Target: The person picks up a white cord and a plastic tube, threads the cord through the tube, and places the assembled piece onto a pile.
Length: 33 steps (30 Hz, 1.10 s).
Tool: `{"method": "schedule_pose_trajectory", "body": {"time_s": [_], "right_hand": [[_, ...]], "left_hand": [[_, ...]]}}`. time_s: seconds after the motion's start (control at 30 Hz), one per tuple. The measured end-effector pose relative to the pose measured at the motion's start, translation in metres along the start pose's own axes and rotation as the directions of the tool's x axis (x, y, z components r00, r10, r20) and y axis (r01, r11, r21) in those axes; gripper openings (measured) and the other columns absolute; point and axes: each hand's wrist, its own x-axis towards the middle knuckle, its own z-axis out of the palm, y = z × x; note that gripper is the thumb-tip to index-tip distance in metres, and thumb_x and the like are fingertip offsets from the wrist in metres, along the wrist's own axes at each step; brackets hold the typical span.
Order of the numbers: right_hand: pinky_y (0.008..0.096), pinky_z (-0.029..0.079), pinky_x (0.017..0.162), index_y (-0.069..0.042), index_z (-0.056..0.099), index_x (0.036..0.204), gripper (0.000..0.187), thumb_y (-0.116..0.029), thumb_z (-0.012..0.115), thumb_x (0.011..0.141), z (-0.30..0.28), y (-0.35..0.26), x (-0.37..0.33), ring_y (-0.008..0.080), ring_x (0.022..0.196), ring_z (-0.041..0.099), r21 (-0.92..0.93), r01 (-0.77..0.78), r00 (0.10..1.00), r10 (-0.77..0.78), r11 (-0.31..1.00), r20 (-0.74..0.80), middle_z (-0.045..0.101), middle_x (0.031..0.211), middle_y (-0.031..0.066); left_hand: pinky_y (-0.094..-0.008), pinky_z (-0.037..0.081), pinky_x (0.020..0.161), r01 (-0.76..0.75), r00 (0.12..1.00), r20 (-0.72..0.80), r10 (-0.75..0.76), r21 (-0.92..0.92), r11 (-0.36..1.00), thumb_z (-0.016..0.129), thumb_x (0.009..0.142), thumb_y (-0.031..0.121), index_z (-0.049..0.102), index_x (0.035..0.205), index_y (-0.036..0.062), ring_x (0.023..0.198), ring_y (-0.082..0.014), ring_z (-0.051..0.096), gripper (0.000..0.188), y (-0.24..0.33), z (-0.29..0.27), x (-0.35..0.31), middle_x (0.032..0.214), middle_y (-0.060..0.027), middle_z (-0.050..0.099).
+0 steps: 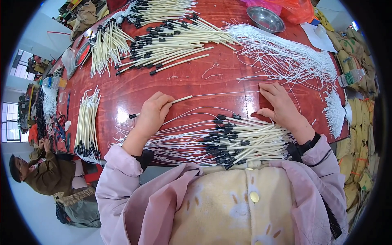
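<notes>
My left hand (154, 111) is closed on a cream-coloured stick (183, 98) with a black clip (132, 116) at its left end. From the stick's right end a thin white cord (224, 94) runs nearly straight across the table. It ends at the fingertips of my right hand (279, 105), which appear to hold it against the tabletop, with the thumb spread apart. How those fingers grip it is partly hidden. Just below both hands lies a pile of similar sticks (255, 141) with black clips, their white cords trailing left under my left forearm.
More bundles of sticks (171, 45) lie on the red table (228, 65), with another bundle (86, 120) at left. Loose white cords (286, 53) and a metal bowl (265, 19) occupy the far right. Sacks (359, 139) line the right side. Another person (45, 171) sits at left.
</notes>
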Motion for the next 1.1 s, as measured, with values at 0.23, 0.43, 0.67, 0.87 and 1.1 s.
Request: {"method": "schedule_pose_trajectory", "body": {"time_s": [0.23, 0.43, 0.67, 0.87, 1.1], "right_hand": [[0.0458, 0.041, 0.108, 0.009, 0.059, 0.130, 0.074, -0.042, 0.078, 0.080, -0.002, 0.000, 0.001, 0.0370, 0.123, 0.051, 0.003, -0.013, 1.000, 0.013, 1.000, 0.011, 0.054, 0.143, 0.0171], [0.0467, 0.037, 0.112, 0.009, 0.056, 0.135, 0.081, -0.053, 0.070, 0.084, -0.004, -0.003, 0.005, 0.0382, 0.131, 0.046, 0.002, 0.070, 0.993, -0.070, 0.998, 0.091, 0.050, 0.149, 0.0184], [0.0483, 0.034, 0.114, 0.008, 0.052, 0.140, 0.090, -0.066, 0.056, 0.089, 0.011, -0.017, 0.030, 0.0402, 0.135, 0.043, 0.060, 0.226, 0.972, -0.229, 0.972, 0.055, 0.044, 0.153, 0.0211], [0.0488, 0.034, 0.114, 0.003, 0.051, 0.142, 0.077, -0.057, 0.057, 0.094, 0.012, 0.011, 0.015, 0.0395, 0.134, 0.044, 0.037, 0.185, 0.982, -0.183, 0.982, -0.039, 0.045, 0.153, 0.0197], [0.0460, 0.039, 0.108, -0.004, 0.063, 0.129, 0.051, -0.031, 0.073, 0.087, 0.014, -0.008, 0.050, 0.0339, 0.123, 0.053, 0.083, 0.183, 0.983, -0.183, 0.980, -0.001, 0.057, 0.138, 0.0130]], "left_hand": [[-0.0412, 0.052, 0.077, 0.028, 1.000, -0.008, -0.028, 0.008, 1.000, 0.067, 0.090, 0.001, 0.070, 0.102, 0.0005, 0.087, -0.0375, 0.064, 0.013, 0.003, 0.005, 0.003, 0.093, -0.0162, 0.063], [-0.0448, 0.054, 0.077, -0.214, 0.977, 0.042, 0.211, 0.288, 0.933, 0.069, 0.085, 0.010, 0.070, 0.091, 0.0055, 0.088, -0.0339, 0.066, 0.008, 0.020, 0.047, 0.044, 0.090, -0.0122, 0.065], [-0.0430, 0.055, 0.081, -0.439, 0.891, 0.275, 0.361, 0.324, 0.838, 0.066, 0.079, 0.012, 0.071, 0.083, 0.0082, 0.093, -0.0286, 0.068, 0.007, 0.085, 0.122, 0.106, 0.092, -0.0107, 0.069], [-0.0459, 0.051, 0.087, -0.277, 0.948, 0.258, 0.187, 0.376, 0.884, 0.074, 0.080, 0.016, 0.066, 0.109, 0.0061, 0.103, -0.0312, 0.065, 0.032, 0.110, 0.073, 0.063, 0.107, -0.0122, 0.065], [-0.0471, 0.052, 0.081, -0.005, 0.998, -0.056, 0.026, 0.341, 0.940, 0.077, 0.082, 0.015, 0.067, 0.113, 0.0045, 0.097, -0.0394, 0.064, 0.034, 0.030, 0.006, 0.026, 0.105, -0.0161, 0.064]]}}
